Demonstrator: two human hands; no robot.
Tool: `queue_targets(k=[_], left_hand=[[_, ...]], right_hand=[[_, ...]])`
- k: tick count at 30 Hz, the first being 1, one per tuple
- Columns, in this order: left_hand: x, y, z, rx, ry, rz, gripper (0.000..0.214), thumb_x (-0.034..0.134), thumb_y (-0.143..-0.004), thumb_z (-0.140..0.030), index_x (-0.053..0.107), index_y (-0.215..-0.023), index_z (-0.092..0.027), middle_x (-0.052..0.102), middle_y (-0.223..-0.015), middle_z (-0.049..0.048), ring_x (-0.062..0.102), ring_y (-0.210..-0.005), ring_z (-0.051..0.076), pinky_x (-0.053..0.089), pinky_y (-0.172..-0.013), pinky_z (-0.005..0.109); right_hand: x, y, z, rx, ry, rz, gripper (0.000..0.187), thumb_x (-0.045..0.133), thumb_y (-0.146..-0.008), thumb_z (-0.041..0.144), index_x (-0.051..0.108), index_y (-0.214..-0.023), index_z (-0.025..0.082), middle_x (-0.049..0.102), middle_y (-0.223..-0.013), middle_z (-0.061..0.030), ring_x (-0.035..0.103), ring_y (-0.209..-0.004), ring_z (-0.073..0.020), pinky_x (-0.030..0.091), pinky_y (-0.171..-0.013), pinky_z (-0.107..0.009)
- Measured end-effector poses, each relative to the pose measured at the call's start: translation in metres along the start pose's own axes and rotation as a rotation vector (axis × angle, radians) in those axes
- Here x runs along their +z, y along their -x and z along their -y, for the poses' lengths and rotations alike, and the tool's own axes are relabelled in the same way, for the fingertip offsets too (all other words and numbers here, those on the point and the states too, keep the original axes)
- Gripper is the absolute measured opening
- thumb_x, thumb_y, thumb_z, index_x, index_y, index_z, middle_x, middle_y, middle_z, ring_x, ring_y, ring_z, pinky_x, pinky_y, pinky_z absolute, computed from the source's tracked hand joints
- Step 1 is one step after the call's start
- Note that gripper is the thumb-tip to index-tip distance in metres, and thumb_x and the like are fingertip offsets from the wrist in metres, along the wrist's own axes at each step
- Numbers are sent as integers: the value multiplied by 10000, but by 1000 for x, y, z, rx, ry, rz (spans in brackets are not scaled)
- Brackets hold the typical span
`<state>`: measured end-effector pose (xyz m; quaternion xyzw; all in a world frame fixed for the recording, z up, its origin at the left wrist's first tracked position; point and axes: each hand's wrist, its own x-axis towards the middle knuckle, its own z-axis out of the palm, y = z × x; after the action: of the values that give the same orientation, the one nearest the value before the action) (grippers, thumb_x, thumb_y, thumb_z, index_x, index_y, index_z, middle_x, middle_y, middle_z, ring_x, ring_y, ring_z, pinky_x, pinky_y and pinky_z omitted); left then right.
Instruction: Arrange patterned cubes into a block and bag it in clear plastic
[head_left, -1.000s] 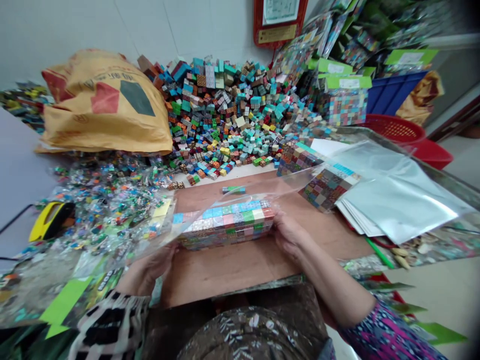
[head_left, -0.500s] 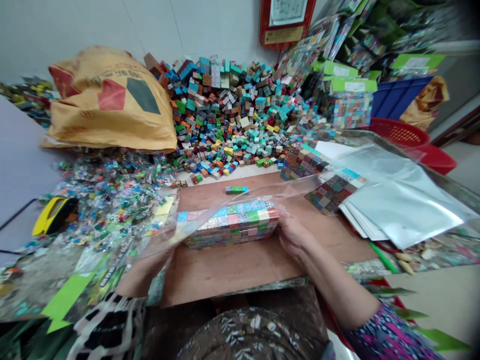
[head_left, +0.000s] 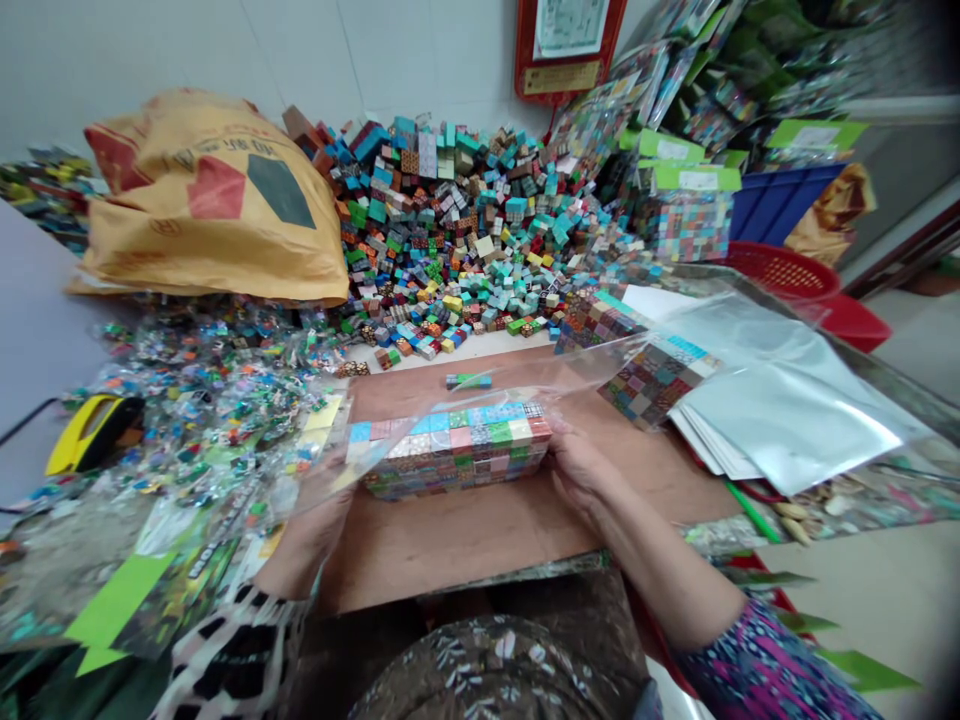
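A flat slab of small coloured cubes [head_left: 457, 448] lies on a brown board [head_left: 480, 530] in front of me. A clear plastic bag [head_left: 585, 365] is drawn over it. My right hand [head_left: 581, 470] grips the slab's right end through the bag, fingers closed. My left hand [head_left: 315, 520] is at the slab's left end, behind the crinkled bag; its fingers are hidden by the plastic.
A big heap of loose coloured cubes [head_left: 465, 230] fills the back. A yellow sack [head_left: 210, 200] lies at the back left. Filled packets [head_left: 202, 400] crowd the left. Empty clear bags [head_left: 780, 400], two more cube slabs [head_left: 652, 375] and a red basket [head_left: 795, 270] lie right.
The slab and both hands have stayed almost in place; the bag's mouth sits slightly further over the slab. The camera has shifted a little.
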<state>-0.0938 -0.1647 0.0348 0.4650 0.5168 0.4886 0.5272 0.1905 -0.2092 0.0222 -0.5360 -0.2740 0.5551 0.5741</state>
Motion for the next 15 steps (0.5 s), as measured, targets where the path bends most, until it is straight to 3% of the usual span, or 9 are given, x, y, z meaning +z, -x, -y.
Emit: queue_targets(k=[5,10,15], left_hand=[[0,1,2,23,4,-20,370,835,-553,-278,780,-900,-162,784,-983,82,675,-1040,296,472,-1013,445],[9,8,-9,-3,-8,29,348,814,-597,-330,779,-891,-147,784,-946,90,679,-1041,303,493,-991,440],[15,12,-15,28,-27,3,363,799,-619,-338,775,-931,-153,785,-922,78,652,-1107,302,460,-1036,439]], right_hand=[[1,0,-1,20,-61,26,63,648,-542,252,600,-573,226,676,-594,5,584,-611,-191,426,-607,-303],[-1,-1,-3,26,-57,13,152,654,-529,237,504,-502,241,584,-487,30,532,-560,-177,421,-582,-298],[-1,-3,-2,14,-37,41,89,606,-519,209,524,-511,243,613,-525,16,570,-616,-198,462,-615,-317]])
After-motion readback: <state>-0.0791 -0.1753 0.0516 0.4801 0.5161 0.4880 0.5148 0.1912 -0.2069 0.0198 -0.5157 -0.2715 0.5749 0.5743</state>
